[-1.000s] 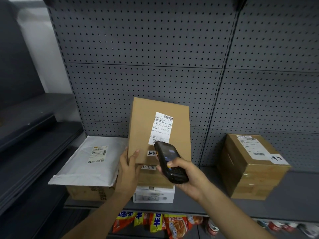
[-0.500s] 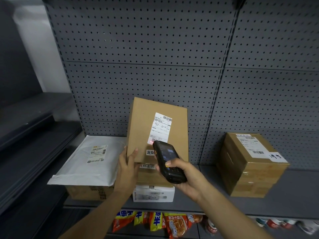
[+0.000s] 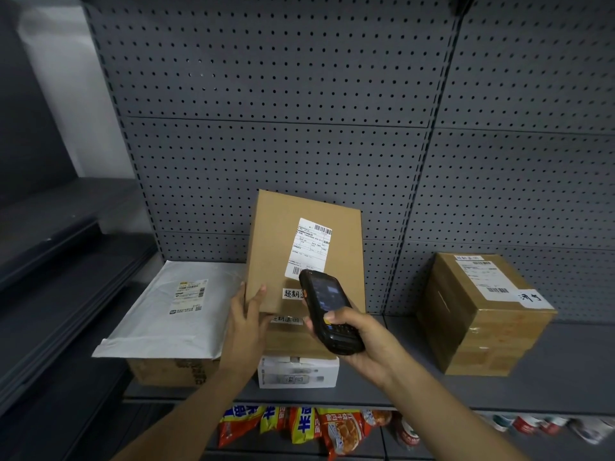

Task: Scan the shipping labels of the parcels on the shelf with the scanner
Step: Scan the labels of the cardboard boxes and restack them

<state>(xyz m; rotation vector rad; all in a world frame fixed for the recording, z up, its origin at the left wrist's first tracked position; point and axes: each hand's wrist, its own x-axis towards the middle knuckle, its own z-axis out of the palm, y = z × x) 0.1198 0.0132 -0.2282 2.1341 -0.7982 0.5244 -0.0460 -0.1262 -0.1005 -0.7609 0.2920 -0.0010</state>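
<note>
The flat cardboard parcel (image 3: 304,251) stands tilted up on a stack at the shelf's (image 3: 549,371) middle, its shipping label (image 3: 309,248) facing out. The left hand (image 3: 248,316) props its lower left corner with fairly straight fingers; the right hand (image 3: 357,337) grips the black handheld scanner (image 3: 327,314), aimed at the label's lower barcode. Whether the read has registered I cannot tell. Judging by position, the white poly mailer (image 3: 166,307) and taped carton (image 3: 482,314) are left. Snack packets (image 3: 299,427) hang below; nothing blocks the labels.
</note>
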